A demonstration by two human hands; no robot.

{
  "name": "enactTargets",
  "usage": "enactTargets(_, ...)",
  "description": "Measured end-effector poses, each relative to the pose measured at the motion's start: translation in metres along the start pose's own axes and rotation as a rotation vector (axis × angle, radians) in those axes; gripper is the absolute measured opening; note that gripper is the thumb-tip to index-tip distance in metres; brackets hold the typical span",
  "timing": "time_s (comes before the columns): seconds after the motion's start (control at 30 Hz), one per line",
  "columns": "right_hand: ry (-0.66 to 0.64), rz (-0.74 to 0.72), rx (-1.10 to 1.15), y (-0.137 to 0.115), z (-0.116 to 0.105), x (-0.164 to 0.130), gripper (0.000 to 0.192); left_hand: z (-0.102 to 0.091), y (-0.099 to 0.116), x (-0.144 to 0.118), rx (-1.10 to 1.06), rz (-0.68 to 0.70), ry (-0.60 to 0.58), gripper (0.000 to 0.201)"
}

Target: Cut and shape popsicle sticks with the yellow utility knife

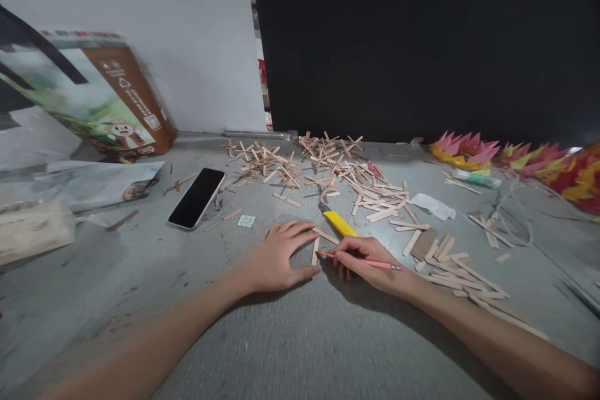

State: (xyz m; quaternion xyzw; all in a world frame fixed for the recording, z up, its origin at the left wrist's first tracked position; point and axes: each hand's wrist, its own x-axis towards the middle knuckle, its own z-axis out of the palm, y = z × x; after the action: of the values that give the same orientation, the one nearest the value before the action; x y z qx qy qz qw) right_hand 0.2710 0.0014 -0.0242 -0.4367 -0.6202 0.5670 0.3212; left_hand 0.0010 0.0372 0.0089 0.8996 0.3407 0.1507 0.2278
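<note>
A short wooden stick (315, 250) lay on the grey desk (281, 337) between the person's two hands, its long axis running nearly straight away from the body. The left hand (276, 257) rested flat beside it, fingers spread and thumb tip just at the stick's near end, pinning nothing else. The right hand (363, 261) was closed around a pink pencil (360, 260), whose tip touched or all but touched the stick from the right; the pencil lay almost crosswise to it. Both hands sat equally close. A yellow utility knife (338, 221) lay just beyond the right hand, a heap of glued stick crosses (323, 165) farther back, loose sticks (450, 265) to the right, and a phone (197, 197) to the left.
</note>
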Motion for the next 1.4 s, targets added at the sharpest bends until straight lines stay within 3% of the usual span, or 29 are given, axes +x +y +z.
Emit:
enactTargets(0.2, 0.006, -0.006, -0.001, -0.002, 0.001, 0.0, 0.03, 0.0, 0.0, -0.001, -0.02, -0.008, 0.035, 0.059)
enactTargets(0.77, 0.0, -0.007, -0.029, -0.011, 0.001, -0.001, 0.029, 0.002, -0.005, 0.0, 0.037, -0.002, -0.03, 0.074)
enactTargets(1.4, 0.008, 0.017, -0.022, -0.008, 0.001, 0.0, 0.029, 0.003, -0.006, -0.001, 0.027, 0.017, -0.013, 0.074)
